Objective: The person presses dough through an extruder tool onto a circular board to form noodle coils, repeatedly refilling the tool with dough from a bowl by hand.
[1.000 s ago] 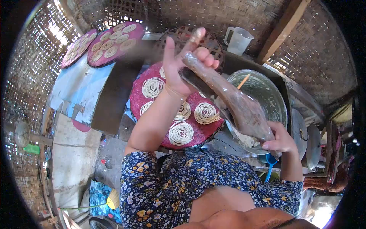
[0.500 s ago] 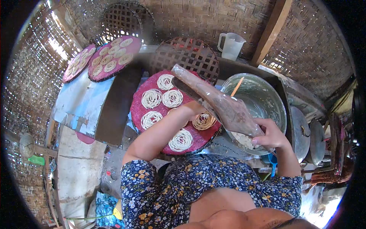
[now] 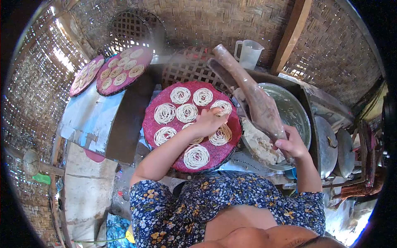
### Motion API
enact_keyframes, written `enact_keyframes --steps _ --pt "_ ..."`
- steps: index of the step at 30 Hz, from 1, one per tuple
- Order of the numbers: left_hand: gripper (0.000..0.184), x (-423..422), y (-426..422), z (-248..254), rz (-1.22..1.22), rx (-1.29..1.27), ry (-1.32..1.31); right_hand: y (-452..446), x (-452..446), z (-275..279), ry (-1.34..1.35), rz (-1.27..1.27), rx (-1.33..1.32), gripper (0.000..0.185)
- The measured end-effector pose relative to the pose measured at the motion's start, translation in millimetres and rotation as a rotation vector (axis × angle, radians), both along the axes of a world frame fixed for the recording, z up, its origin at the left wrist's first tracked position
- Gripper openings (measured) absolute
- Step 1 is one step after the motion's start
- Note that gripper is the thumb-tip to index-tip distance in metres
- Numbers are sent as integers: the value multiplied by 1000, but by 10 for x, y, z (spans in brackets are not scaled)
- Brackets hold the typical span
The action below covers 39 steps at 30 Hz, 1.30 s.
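Note:
My right hand [image 3: 291,144] is wrapped around the lower end of a worn wooden dough press [image 3: 262,107]. The press tilts up and left, its two handle ends a little apart, over the rim of a big metal basin [image 3: 304,109]. Pale dough [image 3: 258,142] lies in the basin. My left hand [image 3: 210,123] is above a round pink tray [image 3: 229,155], its fingers drawn together at the lower edge of a coiled strand nest [image 3: 221,106]. What they pinch, if anything, is hidden. Several other white nests [image 3: 196,156] lie on the tray; my wrist partly covers one.
Two more pink trays of nests [image 3: 120,78] lean at the back left on a blue-white board [image 3: 89,120]. An open-weave basket [image 3: 178,70] and a plastic jug [image 3: 249,53] stand behind. Round metal lids [image 3: 325,144] are at the right.
My left hand has left the press and moved over the tray's right side. The press has swung more upright and right in my right hand. A nest at the tray's upper right is now uncovered.

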<state>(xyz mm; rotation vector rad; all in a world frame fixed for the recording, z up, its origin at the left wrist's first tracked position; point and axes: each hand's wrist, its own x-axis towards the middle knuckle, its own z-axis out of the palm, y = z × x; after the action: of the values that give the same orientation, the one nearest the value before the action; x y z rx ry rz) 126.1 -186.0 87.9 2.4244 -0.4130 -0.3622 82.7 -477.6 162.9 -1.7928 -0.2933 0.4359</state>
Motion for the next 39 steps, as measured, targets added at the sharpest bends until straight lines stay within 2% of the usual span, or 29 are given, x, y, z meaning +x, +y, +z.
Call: enact_keyframes --steps 3,4,7,8,11,13,15,17,23,27,28,33,39 --pt "57 -189 127 -125 -63 125 -269 -90 -25 -12 16 37 75 68" --pt "62 -232 169 -136 -100 273 -335 -101 -51 -11 2 14 86 68" --pt "66 -439 261 -55 20 440 -622 -127 -144 -18 -37 -41 118 70" --pt "72 -495 324 121 83 464 -443 -171 -185 -38 -46 -60 126 70" --pt "70 -742 723 262 508 451 -697 -201 -364 -41 -101 -167 178 70" --pt "59 -963 1129 317 719 354 -995 -261 -466 -90 -144 -260 173 73" --pt "44 -1254 1386 24 1138 -431 -966 -409 -503 -249 -124 -276 248 77" --pt "41 -1671 1618 -129 1379 -867 -824 -400 -524 -336 -132 -318 364 82" --pt "65 -2213 1613 -428 1476 -853 -1007 -407 -413 -442 -47 -274 485 78" --pt "56 -2421 1499 -433 1560 -1110 -967 -231 -351 -440 -51 -323 454 73" --pt "48 -2473 1498 -474 1515 -1141 -986 -251 -317 -476 -53 -283 447 69" --pt "50 -2693 1275 -379 1624 -1223 -961 -204 -236 -536 -83 -188 271 63" --pt "55 -3090 1135 -415 1764 -1254 -1020 -111 -107 -796 -152 -90 423 61"
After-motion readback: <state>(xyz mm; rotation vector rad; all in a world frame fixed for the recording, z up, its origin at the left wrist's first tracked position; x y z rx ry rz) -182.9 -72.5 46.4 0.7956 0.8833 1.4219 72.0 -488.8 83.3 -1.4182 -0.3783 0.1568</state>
